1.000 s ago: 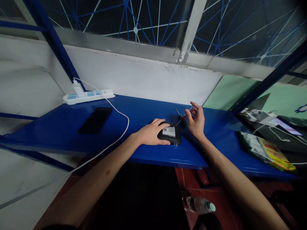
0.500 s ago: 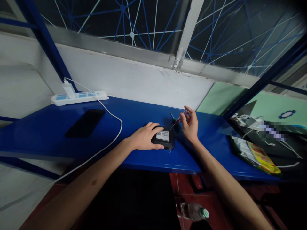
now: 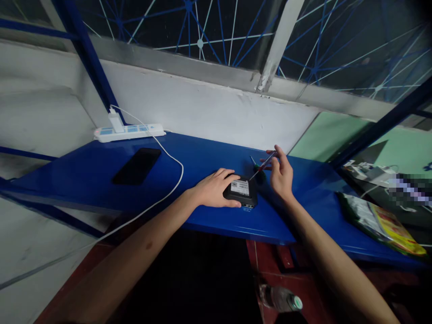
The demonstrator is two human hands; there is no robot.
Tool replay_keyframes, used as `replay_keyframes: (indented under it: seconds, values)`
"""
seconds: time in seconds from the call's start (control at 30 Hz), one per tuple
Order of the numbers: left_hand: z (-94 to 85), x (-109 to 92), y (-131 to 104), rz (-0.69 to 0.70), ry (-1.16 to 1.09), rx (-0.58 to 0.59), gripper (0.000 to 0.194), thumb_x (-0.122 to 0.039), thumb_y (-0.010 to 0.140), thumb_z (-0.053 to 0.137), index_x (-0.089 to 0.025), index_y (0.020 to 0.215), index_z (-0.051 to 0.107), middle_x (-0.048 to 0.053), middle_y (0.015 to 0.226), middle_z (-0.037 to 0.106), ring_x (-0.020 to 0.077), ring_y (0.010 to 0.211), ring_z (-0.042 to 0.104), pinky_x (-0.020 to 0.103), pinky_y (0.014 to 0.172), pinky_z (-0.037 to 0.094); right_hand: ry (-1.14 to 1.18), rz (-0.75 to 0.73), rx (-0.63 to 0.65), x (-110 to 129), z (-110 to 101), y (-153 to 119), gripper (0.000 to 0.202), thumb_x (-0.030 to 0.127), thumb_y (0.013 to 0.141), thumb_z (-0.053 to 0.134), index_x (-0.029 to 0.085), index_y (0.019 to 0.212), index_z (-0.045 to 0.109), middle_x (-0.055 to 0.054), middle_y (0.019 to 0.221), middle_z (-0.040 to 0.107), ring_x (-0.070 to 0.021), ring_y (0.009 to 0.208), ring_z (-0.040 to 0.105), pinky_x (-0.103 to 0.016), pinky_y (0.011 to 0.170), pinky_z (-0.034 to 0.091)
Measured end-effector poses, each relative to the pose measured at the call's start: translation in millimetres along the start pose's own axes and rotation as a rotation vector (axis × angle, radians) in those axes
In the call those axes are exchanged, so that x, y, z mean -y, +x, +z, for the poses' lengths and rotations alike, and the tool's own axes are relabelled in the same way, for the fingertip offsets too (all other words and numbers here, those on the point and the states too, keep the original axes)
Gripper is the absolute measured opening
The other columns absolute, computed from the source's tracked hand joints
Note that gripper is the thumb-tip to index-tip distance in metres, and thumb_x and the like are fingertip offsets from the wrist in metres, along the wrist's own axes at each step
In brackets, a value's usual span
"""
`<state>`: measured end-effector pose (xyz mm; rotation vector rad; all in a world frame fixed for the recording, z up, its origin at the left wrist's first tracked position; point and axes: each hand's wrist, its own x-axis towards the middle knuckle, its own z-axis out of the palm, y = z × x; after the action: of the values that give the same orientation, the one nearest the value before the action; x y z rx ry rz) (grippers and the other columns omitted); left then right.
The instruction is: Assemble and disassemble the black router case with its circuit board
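My left hand (image 3: 216, 189) grips a small black box-shaped device (image 3: 254, 193), thumb along its near side and fingers over its top. A white printed label (image 3: 240, 187) faces up on it, and ports show on its near edge. My right hand (image 3: 281, 173) holds a thin screwdriver (image 3: 266, 163) with a clear handle; the shaft slants down and its tip meets the device's far right corner. The fingers are spread loosely about the handle, partly hiding it. Just behind lies another slim tool (image 3: 253, 160) with a dark green part, type unclear.
On the blue table (image 3: 209, 148) lie a black phone (image 3: 137, 166), a white power strip (image 3: 135, 131) with a charger, and a white cable (image 3: 175, 159). A yellow-green packet (image 3: 384, 220) lies at right. A plastic bottle (image 3: 280, 298) is on the floor below.
The whole view has shifted, so things appear further right. My right fingers have opened out more around the screwdriver handle. My left hand stays on the device.
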<state>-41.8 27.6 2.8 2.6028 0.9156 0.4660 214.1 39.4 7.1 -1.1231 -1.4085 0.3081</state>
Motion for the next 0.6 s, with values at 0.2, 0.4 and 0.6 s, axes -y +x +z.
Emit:
replay_keyframes:
  seconds: [0.2, 0.4, 0.6]
  values:
    - [-1.7, 0.1, -1.3, -0.032, -0.022, 0.062, 0.097, -0.079, 0.074, 0.060, -0.027, 0.152, 0.034, 0.013, 0.164, 0.022, 0.0398, 0.149, 0.022, 0.061, 0.114, 0.031, 0.041, 0.010, -0.004, 1.1, 0.0, -0.1, 0.049, 0.036, 0.098, 0.043, 0.023, 0.145, 0.050, -0.012, 0.121, 0.067, -0.0214, 0.083, 0.073, -0.041, 0.070, 0.063]
    - [-3.4, -2.0, 0.1, -0.038, -0.012, 0.055, 0.095, -0.079, 0.074, 0.059, -0.027, 0.150, 0.036, 0.013, 0.159, 0.031, 0.0381, 0.144, 0.031, 0.058, 0.113, 0.035, 0.032, 0.025, -0.021, 1.1, -0.7, 0.9, 0.045, 0.036, 0.097, 0.046, 0.027, 0.141, 0.053, -0.009, 0.117, 0.070, -0.0195, 0.081, 0.073, -0.041, 0.071, 0.064]
    - [-2.1, -0.8, 0.5, -0.020, -0.001, 0.023, 0.094, -0.079, 0.074, 0.060, -0.028, 0.149, 0.038, 0.013, 0.154, 0.037, 0.0374, 0.139, 0.038, 0.057, 0.110, 0.039, -0.005, -0.004, -0.019, 3.0, -1.1, 1.9, 0.044, 0.037, 0.097, 0.048, 0.024, 0.139, 0.054, -0.010, 0.112, 0.069, -0.0189, 0.077, 0.071, -0.041, 0.071, 0.062]
